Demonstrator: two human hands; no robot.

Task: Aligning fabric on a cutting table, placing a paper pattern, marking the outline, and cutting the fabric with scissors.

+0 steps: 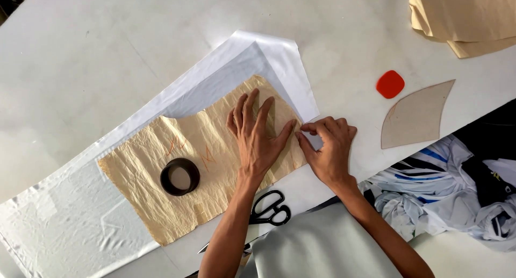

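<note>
The left hand (pixel 257 134) lies flat, fingers spread, on the crumpled tan paper pattern (pixel 177 165). The right hand (pixel 329 146) pinches the pattern's edge over white fabric (pixel 64 219).

Hands (pixel 258 135) on crumpled paper pattern (pixel 199 159)

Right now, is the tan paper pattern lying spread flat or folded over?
Spread flat: the crinkled tan paper pattern lies open on white fabric, pressed by the left hand and a tape roll.

Bright, even daylight washing out white counter (pixel 107 52); soft shadows falling under hands; slight softness showing throughout.
</note>
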